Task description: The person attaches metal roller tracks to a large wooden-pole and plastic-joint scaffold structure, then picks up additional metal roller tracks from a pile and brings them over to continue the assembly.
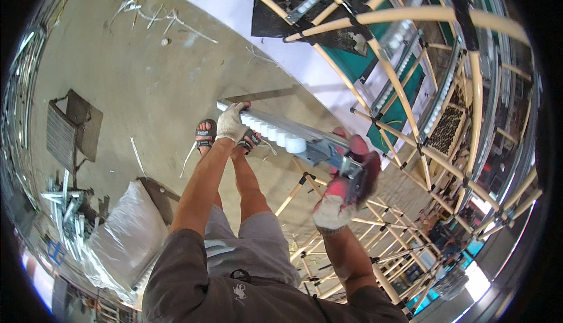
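"Where do we have the long grey metal rail (293, 129) with its row of white plastic rollers (273, 134)?"

"We see it held up in front of the body, above the grey-brown concrete floor (176, 82), slanting from one hand to the other. Beyond it, to the right, we have the frame of beige tubes with black joints (410, 14)."

"And our grip?"

"The left hand (231, 124), in an off-white knitted glove, is wrapped round the left end. The right hand (335, 203), in a white glove with pinkish-red fingers, grasps the dark metal fitting (352, 170) at the other end. That side is blurred, so we can't tell whether the fitting belongs to the rail or is separate."

"How do we expect it to handle?"

"Stiff and fairly weighty, we judge, and awkward one-handed. Smooth metal could slip, though gloves should help. The rollers probably spin and make poor handholds, so we'd grip the metal edges near both ends."
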Demonstrator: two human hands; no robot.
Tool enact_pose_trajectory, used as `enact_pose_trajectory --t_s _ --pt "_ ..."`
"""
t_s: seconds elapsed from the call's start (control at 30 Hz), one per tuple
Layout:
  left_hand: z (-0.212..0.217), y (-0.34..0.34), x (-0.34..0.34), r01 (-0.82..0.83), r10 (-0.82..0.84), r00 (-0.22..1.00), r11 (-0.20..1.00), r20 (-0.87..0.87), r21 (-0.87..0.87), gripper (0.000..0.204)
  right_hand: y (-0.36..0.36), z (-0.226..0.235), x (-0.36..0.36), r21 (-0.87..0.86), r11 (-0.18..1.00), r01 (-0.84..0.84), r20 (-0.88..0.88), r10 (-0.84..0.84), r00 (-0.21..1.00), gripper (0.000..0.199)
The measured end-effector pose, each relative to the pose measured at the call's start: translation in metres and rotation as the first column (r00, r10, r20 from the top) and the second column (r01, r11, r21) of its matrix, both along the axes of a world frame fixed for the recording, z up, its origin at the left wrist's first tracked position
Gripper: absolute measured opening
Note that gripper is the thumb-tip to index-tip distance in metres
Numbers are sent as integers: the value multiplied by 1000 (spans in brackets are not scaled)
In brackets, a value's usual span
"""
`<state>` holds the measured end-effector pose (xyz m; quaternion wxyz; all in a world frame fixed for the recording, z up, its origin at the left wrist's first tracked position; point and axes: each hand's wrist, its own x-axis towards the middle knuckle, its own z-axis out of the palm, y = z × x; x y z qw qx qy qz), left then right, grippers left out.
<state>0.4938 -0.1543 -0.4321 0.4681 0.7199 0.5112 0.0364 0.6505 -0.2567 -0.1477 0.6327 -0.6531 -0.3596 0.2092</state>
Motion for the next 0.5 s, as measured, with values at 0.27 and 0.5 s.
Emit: enact_pose_trajectory --t_s 0.27,0.5 --pt "150 42 34 30 -96 818 992 567 124 91 52 34 6 -286 953 97 247 -25 969 59" --pt "238 92 61 -72 -24 635 993 772 90 69 124 79 10 -618 783 -70 355 357 864 35"
